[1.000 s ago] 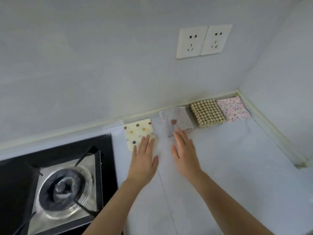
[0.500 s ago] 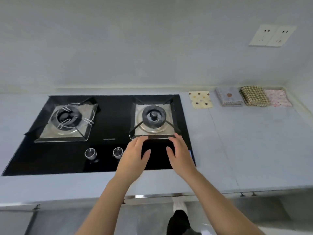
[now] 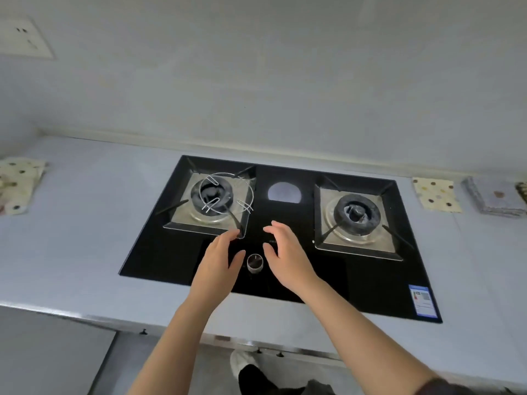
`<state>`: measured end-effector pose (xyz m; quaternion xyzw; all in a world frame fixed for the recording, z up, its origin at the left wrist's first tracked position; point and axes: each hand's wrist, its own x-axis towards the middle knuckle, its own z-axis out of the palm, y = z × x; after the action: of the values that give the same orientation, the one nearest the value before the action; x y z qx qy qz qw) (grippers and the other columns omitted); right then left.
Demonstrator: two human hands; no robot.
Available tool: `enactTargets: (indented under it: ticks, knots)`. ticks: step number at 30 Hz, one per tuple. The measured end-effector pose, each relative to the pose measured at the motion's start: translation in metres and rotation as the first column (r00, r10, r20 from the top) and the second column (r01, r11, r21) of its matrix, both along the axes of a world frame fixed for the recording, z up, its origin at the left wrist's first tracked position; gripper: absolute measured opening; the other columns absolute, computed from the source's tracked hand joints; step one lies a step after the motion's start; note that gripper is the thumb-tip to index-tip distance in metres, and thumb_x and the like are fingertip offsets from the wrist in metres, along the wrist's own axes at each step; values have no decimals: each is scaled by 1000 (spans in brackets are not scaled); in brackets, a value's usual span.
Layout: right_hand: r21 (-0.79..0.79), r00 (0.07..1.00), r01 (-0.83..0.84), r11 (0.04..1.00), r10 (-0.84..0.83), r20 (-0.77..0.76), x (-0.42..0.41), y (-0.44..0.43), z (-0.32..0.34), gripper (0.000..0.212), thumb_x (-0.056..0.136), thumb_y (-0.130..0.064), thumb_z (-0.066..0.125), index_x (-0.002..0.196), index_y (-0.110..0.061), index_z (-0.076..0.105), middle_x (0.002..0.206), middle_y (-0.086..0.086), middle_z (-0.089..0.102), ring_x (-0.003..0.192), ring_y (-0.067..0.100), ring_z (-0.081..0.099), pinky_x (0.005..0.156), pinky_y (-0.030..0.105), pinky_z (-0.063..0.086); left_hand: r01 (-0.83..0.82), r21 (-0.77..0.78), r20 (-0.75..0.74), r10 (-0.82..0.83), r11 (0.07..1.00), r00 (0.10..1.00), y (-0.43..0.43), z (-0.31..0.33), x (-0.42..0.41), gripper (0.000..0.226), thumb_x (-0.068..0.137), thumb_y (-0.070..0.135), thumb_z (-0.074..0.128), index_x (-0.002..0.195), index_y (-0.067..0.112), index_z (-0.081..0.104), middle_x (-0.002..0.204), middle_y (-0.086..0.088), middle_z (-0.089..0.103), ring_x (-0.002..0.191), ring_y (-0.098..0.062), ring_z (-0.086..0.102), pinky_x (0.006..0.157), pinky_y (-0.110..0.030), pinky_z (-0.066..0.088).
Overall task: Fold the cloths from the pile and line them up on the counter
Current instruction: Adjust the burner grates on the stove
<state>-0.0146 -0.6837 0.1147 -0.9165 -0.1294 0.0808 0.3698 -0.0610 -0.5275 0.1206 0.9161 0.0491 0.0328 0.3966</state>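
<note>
We face a pale wall (image 3: 256, 81) that fills the upper half of our view. Below it runs the grey counter (image 3: 71, 238). A black hob (image 3: 159, 252) is set into the counter, with a left burner (image 3: 212, 195) and a right burner (image 3: 356, 213).

Our two bare forearms reach in from the lower edge. The left hand (image 3: 219, 260) and right hand (image 3: 285, 252) are over the front middle of the hob, a little apart, with the palms turned toward each other. The fingers of both are loosely curved and neither hand holds anything. We cannot tell whether they touch the glass.

The pile (image 3: 20, 186) lies rumpled at the far left of the counter, cut by the frame edge and well apart from the hands. Right of the hob is the row of folded cloths by the wall. A dotted cloth (image 3: 436, 195) comes first and a grey cloth (image 3: 496, 199) lies just beside it. Only a sliver of a checked cloth (image 3: 523, 192) shows at the frame edge.

A socket (image 3: 22, 38) sits high on the wall at the left. A blue label (image 3: 425, 300) is stuck on the hob's front right corner. A small knob (image 3: 254, 262) shows between the hands.
</note>
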Motion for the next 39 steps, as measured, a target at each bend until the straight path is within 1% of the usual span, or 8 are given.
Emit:
enactTargets:
  ticks: [5,11,18,24,29,33,36,39]
  knots:
    - [42,990,-136,990,137,-27,51,109,-1,39,97,-21,49,136,-16,46,141,-3,41,130,12,40,109,30,35,-108,23,-38,109,994,993,96,3,30,43,95,20,53,136,18,43,134,5,51,127,-12,45,103,-24,35]
    - [-24,947,-321,947,319,-46,83,229,-1,37,98,-20,45,134,-14,47,142,1,42,133,16,37,109,32,33,-312,87,-13,315,946,949,224,6,42,40,96,19,51,135,15,44,134,1,52,124,-17,48,100,-27,36]
    - [-170,862,-506,846,505,-53,89,380,-17,41,98,-17,39,139,-12,40,148,3,34,135,21,32,108,37,33,-263,212,-73,284,941,956,383,-16,43,37,93,13,57,129,10,51,125,-4,57,118,-22,53,94,-24,35]
    - [-210,880,-473,856,470,-69,104,535,-45,42,97,-17,39,139,-12,42,145,6,38,130,25,38,103,39,36,-286,366,-33,319,886,947,544,-50,67,30,85,0,61,114,7,63,118,-12,60,112,-34,56,92,-44,43]
    - [-261,872,-466,846,488,25,115,637,-78,44,97,-22,44,140,-14,40,138,9,45,121,29,44,98,40,38,-278,557,33,314,782,949,627,-92,87,26,80,4,59,105,10,64,120,-12,60,119,-35,51,98,-60,35]
    - [-271,854,-403,874,466,232,116,689,-120,33,91,-23,55,124,-21,57,119,4,53,106,28,50,85,39,41,-275,526,114,253,805,961,658,-129,82,37,89,29,37,115,20,60,123,2,57,121,-19,46,97,-45,34]
    - [-175,850,-311,934,355,389,119,702,-143,8,88,-14,59,94,-13,65,99,5,57,89,30,55,74,41,43,-325,508,291,197,798,936,668,-146,79,27,86,20,49,109,16,62,114,3,62,112,-14,49,90,-28,27]
    - [-214,823,-316,924,379,423,122,697,-147,11,93,-11,53,97,-12,63,102,4,56,92,27,53,76,40,42,-350,497,365,175,794,914,671,-154,82,25,83,11,53,106,9,63,107,-3,64,104,-22,57,83,-26,35]
